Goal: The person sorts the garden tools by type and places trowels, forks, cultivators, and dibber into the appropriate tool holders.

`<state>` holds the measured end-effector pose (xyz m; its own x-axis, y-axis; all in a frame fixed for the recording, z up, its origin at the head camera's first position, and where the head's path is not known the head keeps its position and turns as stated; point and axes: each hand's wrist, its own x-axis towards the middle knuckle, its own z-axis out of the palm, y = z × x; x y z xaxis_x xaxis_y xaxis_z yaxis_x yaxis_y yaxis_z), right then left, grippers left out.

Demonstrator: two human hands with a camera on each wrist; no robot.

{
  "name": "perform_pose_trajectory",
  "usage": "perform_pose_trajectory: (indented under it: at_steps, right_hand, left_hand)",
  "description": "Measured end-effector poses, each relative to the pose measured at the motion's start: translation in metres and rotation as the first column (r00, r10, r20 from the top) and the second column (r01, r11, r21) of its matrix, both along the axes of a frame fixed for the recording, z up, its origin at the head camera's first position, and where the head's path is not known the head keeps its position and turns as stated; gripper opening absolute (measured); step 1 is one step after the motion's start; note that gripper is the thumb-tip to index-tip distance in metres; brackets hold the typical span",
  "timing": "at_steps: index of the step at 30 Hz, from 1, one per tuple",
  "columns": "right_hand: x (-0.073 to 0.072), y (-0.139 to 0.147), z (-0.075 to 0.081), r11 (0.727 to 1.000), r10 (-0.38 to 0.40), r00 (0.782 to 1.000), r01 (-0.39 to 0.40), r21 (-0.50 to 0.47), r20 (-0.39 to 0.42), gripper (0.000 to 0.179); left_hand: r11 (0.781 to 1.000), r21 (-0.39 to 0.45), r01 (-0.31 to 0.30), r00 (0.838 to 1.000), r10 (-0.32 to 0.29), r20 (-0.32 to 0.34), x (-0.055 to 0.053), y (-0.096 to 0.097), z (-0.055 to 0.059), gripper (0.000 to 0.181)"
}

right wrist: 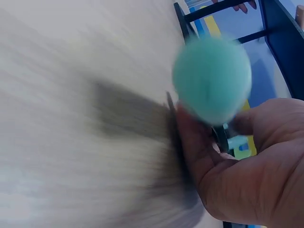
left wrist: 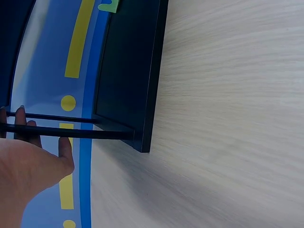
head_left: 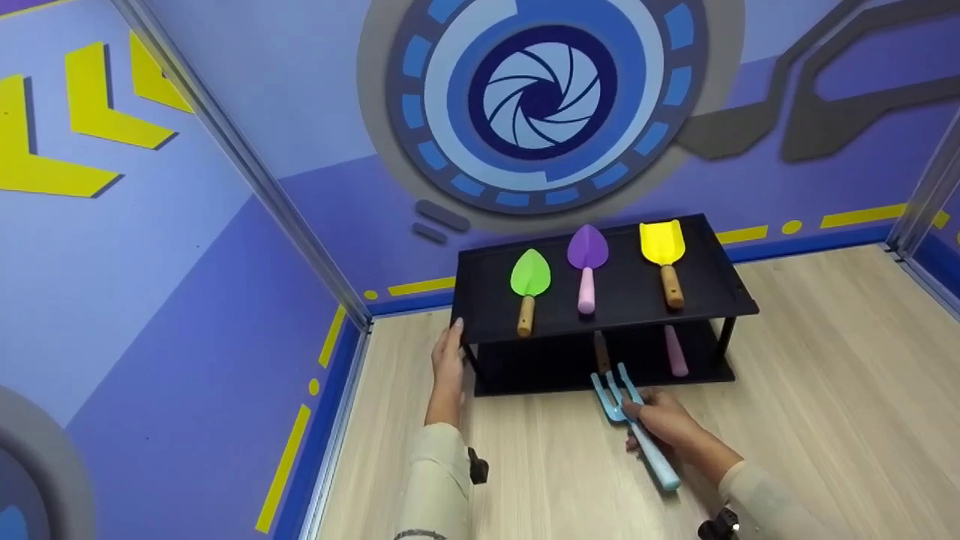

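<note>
My right hand grips a light-blue three-tined garden hand fork near its neck, tines toward the lower shelf of a black two-tier rack. The round end of its handle fills the middle of the right wrist view. At the rack's left front corner, my left hand touches the side of the upper shelf. Its thumb and fingers extend beside the thin post. Just beyond the fork's tines, a wooden handle lies on the lower shelf.
On the upper shelf lie a green trowel, a purple trowel with pink handle and a yellow scoop. A pink handle sticks out below. A patterned wall stands behind the rack on the wood-grain table.
</note>
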<state>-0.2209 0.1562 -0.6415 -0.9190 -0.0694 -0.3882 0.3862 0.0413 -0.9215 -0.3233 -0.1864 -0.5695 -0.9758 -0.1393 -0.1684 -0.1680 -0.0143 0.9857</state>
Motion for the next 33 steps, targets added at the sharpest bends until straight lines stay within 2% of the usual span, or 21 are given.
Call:
perform_pose_trajectory:
  at_steps: [4,8,12,15,18,23,28,33]
  right_hand:
    - [-0.001,0.003,0.002,0.998,0.030,1.000,-0.030,-0.055,-0.004,0.059]
    - [-0.001,0.011,0.005,0.991,0.119,0.992,-0.122,-0.057,-0.049,0.068]
    - [0.002,0.020,0.007,0.971,0.239,0.968,-0.240,-0.005,-0.080,0.055]
    - [0.004,0.025,0.008,0.953,0.302,0.949,-0.304,-0.016,-0.087,0.040]
    - [0.007,0.028,0.008,0.950,0.309,0.948,-0.312,-0.028,-0.079,0.040]
    - [0.010,0.028,0.008,0.958,0.286,0.957,-0.285,0.029,-0.050,0.043]
    - [0.009,0.029,0.008,0.962,0.270,0.961,-0.265,0.071,-0.065,0.047]
    - [0.008,0.029,0.008,0.953,0.284,0.956,-0.273,0.131,-0.069,0.026]
  left_hand:
    - [1.000,0.007,0.008,1.000,-0.007,-0.026,-0.002,0.002,0.001,0.093]
    - [1.000,0.001,0.019,1.000,-0.019,-0.024,-0.003,0.004,0.003,0.094]
    - [1.000,-0.001,0.023,0.999,-0.023,-0.032,-0.004,0.005,0.005,0.093]
    - [1.000,0.003,0.014,0.999,-0.014,-0.032,-0.006,0.005,0.004,0.092]
    - [1.000,0.005,0.007,1.000,-0.007,-0.027,-0.007,0.003,0.001,0.092]
    - [1.000,0.009,0.003,0.999,-0.003,-0.036,-0.005,0.002,-0.001,0.090]
    - [1.000,0.002,0.007,1.000,-0.007,-0.030,-0.004,0.001,0.000,0.092]
    - [1.000,0.000,0.012,1.000,-0.012,-0.029,-0.003,0.001,0.000,0.093]
